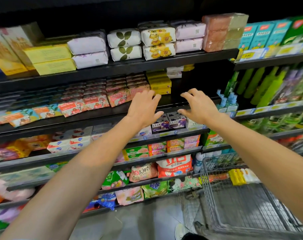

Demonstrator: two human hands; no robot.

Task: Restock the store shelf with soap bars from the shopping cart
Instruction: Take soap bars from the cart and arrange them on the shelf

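Both my arms reach toward the second shelf (195, 99) from the top. My left hand (143, 108) hovers with fingers spread just in front of a stack of yellow soap boxes (160, 84) and holds nothing. My right hand (199, 106) is also spread and empty, before a dark gap on the shelf to the right of that stack. The wire shopping cart (216, 196) stands at the lower right with yellow and white soap bars (240, 176) in it.
Pink goat-soap packs (95, 101) fill the shelf left of the yellow boxes. Paper-wrapped soaps (157, 42) line the top shelf. Purple Lux boxes (168, 124) sit on the shelf below my hands. Green bottles (265, 85) stand at the right.
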